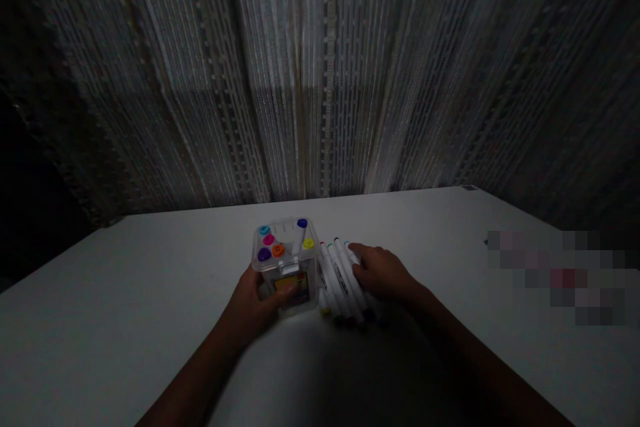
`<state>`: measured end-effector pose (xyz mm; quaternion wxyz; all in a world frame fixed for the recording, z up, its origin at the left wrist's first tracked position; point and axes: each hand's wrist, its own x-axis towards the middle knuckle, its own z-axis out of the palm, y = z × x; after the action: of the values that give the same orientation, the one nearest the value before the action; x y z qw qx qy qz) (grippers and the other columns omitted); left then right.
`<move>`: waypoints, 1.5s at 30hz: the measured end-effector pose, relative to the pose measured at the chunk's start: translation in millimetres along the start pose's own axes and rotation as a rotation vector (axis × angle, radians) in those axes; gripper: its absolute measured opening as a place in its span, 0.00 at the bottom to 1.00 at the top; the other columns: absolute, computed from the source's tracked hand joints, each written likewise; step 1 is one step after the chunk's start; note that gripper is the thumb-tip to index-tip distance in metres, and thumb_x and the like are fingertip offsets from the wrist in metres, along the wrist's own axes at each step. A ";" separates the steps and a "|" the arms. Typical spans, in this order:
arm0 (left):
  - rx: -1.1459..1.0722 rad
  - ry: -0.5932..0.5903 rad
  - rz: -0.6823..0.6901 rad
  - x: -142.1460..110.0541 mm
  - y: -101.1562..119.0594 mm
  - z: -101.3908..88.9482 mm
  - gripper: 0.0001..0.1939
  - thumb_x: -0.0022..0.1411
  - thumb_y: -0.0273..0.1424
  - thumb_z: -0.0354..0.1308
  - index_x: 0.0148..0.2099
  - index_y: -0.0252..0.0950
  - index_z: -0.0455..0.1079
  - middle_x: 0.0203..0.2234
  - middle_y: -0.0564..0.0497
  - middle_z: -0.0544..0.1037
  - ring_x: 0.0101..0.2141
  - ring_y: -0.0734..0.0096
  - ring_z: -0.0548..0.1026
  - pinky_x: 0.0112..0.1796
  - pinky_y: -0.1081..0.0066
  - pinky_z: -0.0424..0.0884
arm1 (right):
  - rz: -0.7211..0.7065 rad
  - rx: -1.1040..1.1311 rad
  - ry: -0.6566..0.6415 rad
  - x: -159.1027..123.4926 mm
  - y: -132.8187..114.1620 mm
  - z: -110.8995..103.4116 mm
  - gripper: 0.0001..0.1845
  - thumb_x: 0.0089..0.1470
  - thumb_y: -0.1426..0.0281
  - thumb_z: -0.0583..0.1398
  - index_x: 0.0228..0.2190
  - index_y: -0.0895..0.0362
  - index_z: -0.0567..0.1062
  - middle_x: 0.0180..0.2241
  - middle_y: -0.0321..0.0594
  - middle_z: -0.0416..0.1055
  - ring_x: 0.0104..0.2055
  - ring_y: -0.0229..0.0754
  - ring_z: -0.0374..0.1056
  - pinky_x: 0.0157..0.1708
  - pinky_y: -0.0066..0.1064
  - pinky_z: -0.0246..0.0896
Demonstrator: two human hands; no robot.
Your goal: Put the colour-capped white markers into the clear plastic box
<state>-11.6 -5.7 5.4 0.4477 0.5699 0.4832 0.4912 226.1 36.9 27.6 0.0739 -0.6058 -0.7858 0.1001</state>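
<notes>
A clear plastic box (285, 273) stands upright on the white table, with several markers in it. Their cap ends show as blue, pink, purple, orange, yellow and dark blue, and the dark blue one leans. My left hand (255, 303) is wrapped around the box's lower left side, its thumb across the front label. Right beside the box, several white markers (343, 283) lie side by side on the table, dark caps toward me. My right hand (383, 270) has its thumb and index finger closed at the far end of the rightmost marker; its other fingers are curled.
The white table (150, 280) spreads out on both sides. Behind its far edge hangs a string curtain (310, 80). A small dark object (486, 241) lies at the right, beside a pixelated patch that hides what is there. The light is dim.
</notes>
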 end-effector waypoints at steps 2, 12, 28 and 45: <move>0.019 -0.003 0.002 0.0 0.4 0.0 0.22 0.45 0.39 0.65 0.41 0.31 0.70 0.42 0.40 0.77 0.42 0.55 0.75 0.45 0.58 0.70 | 0.002 0.000 0.004 0.3 0.2 0.4 0.28 0.50 0.69 0.50 0.54 0.60 0.63 0.45 0.49 0.70 0.43 0.46 0.67 0.43 0.36 0.57; 0.001 0.022 -0.017 -1.0 3.2 1.9 0.24 0.44 0.40 0.65 0.41 0.31 0.69 0.40 0.41 0.77 0.41 0.54 0.75 0.44 0.58 0.70 | -0.010 0.003 0.006 1.2 2.1 1.3 0.27 0.50 0.70 0.50 0.53 0.60 0.64 0.39 0.47 0.73 0.39 0.44 0.68 0.38 0.33 0.57; 0.013 0.013 -0.007 -0.9 1.4 1.5 0.22 0.45 0.39 0.65 0.40 0.31 0.69 0.41 0.41 0.77 0.42 0.54 0.75 0.44 0.58 0.70 | -0.009 -0.076 -0.013 1.3 1.8 -0.1 0.11 0.51 0.70 0.49 0.31 0.59 0.70 0.31 0.45 0.71 0.29 0.39 0.64 0.27 0.29 0.49; 0.028 0.012 0.015 -1.7 7.2 3.3 0.23 0.45 0.40 0.65 0.41 0.31 0.70 0.41 0.41 0.77 0.42 0.54 0.75 0.44 0.58 0.70 | -0.027 -0.016 0.006 0.9 2.4 0.5 0.26 0.51 0.71 0.48 0.53 0.58 0.62 0.43 0.47 0.71 0.40 0.44 0.67 0.38 0.32 0.56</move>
<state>-7.6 -8.5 11.8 0.4331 0.5767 0.4883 0.4914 228.0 38.3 26.5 0.0728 -0.5960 -0.7945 0.0909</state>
